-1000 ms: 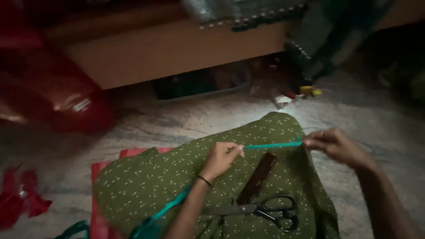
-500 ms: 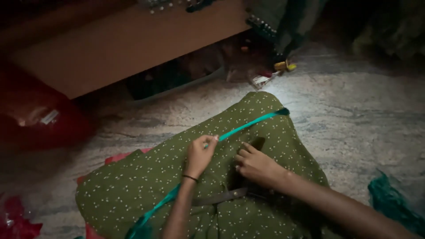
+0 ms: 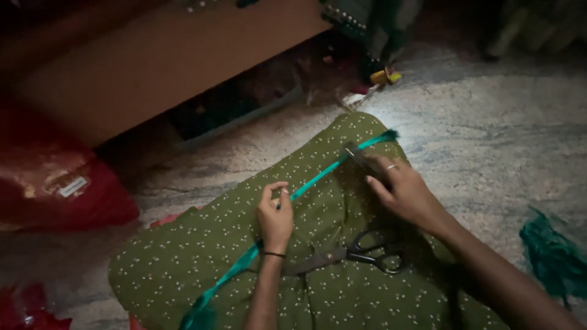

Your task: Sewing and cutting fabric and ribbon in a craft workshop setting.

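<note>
Green fabric with small white dots (image 3: 342,214) lies spread on the stone floor. A teal strip of cloth (image 3: 324,177) runs diagonally across it. My left hand (image 3: 275,217) pinches this strip near its middle. My right hand (image 3: 403,192) grips a dark flat bar-shaped object (image 3: 362,160) and presses one end onto the strip near its far end. Black-handled scissors (image 3: 361,253) lie on the green fabric between my two forearms, untouched.
A red plastic bag (image 3: 55,183) sits at the left. A wooden bed or cabinet edge (image 3: 159,67) runs along the top, with clutter beneath it. Teal cloth scraps (image 3: 553,256) lie at the right; red scraps (image 3: 30,305) at the bottom left.
My right hand let go of the strip's far end, picked up the dark bar from beside the scissors and brought it up onto the strip. My left hand kept its pinch.
</note>
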